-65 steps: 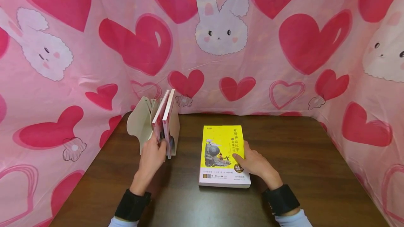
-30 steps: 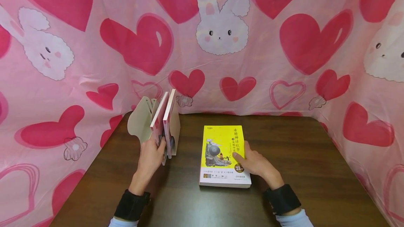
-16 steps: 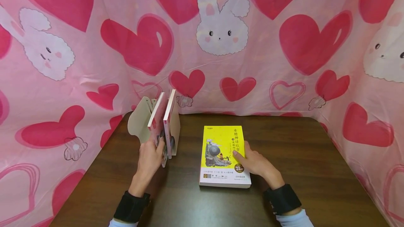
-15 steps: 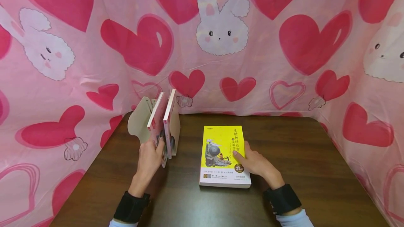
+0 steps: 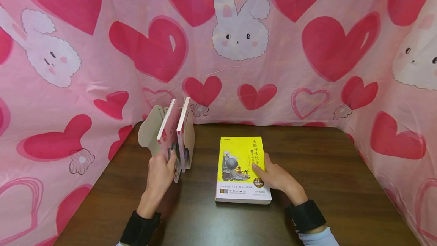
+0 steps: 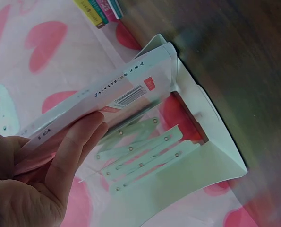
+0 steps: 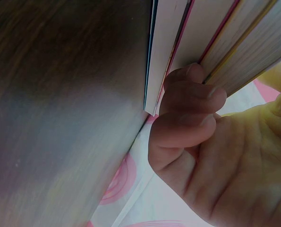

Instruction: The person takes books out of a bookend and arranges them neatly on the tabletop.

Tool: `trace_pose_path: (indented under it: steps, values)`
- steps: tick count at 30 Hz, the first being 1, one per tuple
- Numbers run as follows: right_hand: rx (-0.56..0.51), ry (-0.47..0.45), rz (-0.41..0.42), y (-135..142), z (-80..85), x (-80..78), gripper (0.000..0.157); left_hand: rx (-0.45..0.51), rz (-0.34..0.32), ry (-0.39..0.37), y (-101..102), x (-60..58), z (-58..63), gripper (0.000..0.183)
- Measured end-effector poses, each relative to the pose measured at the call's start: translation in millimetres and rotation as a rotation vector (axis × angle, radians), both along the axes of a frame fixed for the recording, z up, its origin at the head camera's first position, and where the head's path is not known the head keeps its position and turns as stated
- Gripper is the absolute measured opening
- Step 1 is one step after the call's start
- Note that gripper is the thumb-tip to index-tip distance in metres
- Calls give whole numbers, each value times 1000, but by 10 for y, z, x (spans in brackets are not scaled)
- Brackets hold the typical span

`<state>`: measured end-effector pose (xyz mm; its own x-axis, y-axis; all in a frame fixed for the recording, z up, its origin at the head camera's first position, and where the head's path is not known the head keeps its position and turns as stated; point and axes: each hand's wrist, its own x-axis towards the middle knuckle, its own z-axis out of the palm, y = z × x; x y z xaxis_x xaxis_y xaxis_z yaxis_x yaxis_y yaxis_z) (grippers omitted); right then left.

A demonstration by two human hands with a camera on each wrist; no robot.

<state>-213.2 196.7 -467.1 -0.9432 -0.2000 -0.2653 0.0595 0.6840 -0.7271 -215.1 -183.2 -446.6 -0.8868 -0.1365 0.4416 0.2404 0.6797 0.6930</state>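
Observation:
At the left of the head view my left hand grips a thin pink book, thumb on one cover and fingers on the other. The book stands upright, partly out of a cream book rack. Its barcode side shows in the left wrist view, beside the rack's slotted metal. A second pink-edged book stands in the rack, right of the held one. My right hand holds the right side of a yellow-covered book, thumb on the cover. Several books lie stacked there, fingers curled against their page edges.
The dark wooden table carries everything. Pink cloth printed with hearts and rabbits hangs behind and at both sides. Black bands circle both wrists.
My left hand has drawn the pink book toward me and slightly left, widening the gap to the second book. My right hand and the yellow book stay where they were.

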Motion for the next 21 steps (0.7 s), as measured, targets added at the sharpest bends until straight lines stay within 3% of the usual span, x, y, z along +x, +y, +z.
trace_pose_path:
  steps: [21]
  values:
    - [-8, 1, 3, 5, -4, 1, 90, -24, 18, 8, 10, 211, 116, 33]
